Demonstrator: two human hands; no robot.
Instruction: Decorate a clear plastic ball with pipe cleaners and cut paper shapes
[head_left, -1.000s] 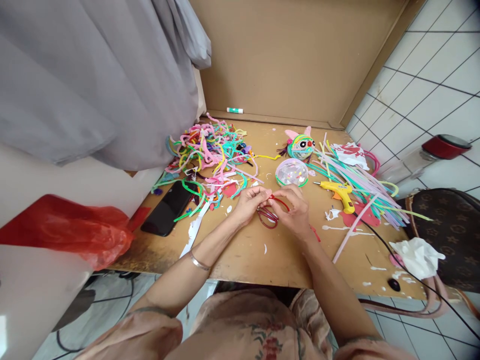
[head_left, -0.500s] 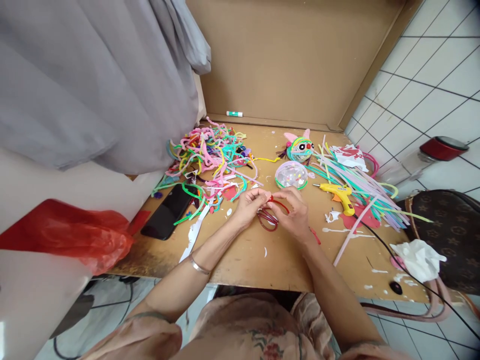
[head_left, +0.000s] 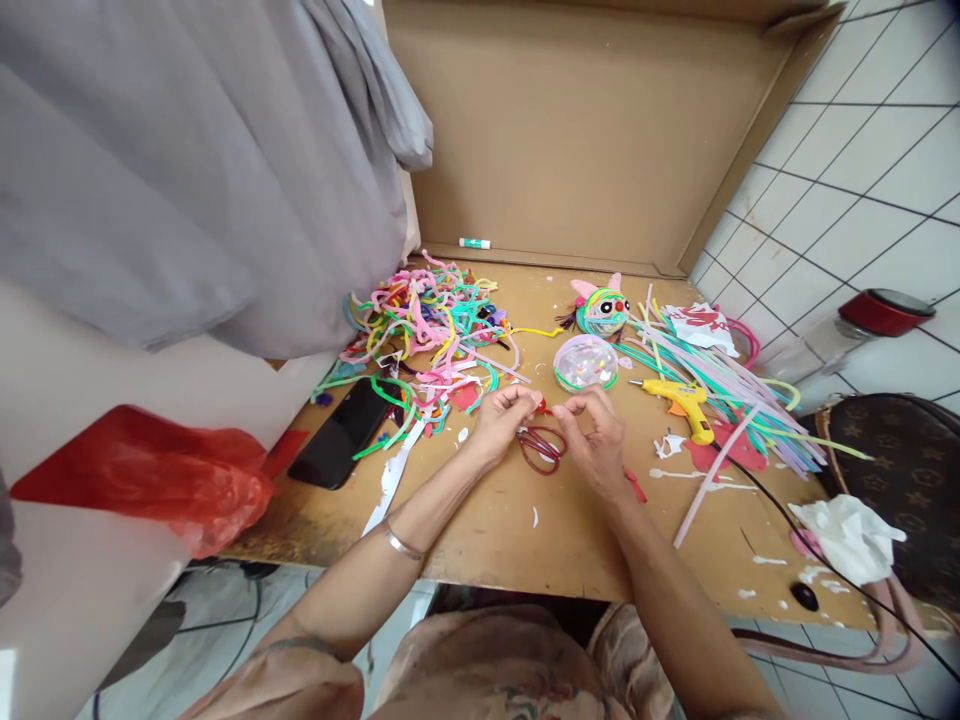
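Observation:
My left hand is closed in a pinch on a small red piece, whose kind is too small to make out. Facing it, my right hand has thumb and fingertips pressed together just to the right of the red piece. What those fingers hold, if anything, is hidden. Under and between the hands lies a dark red looped cord on the table. Beyond the fingers sits a clear round bowl with a lilac and green rim and small bits inside. A red strip lies beside my right wrist.
Tangled pipe cleaners heap at left, above a black phone. A decorated ball with pink ears stands at the back. To the right are a yellow glue gun, straight pipe cleaners, a tissue and a brown bag.
My hands have drawn slightly apart, leaving a small gap between the fingertips. The red strand visible at my right fingers before is no longer seen there. The whole view has shifted slightly.

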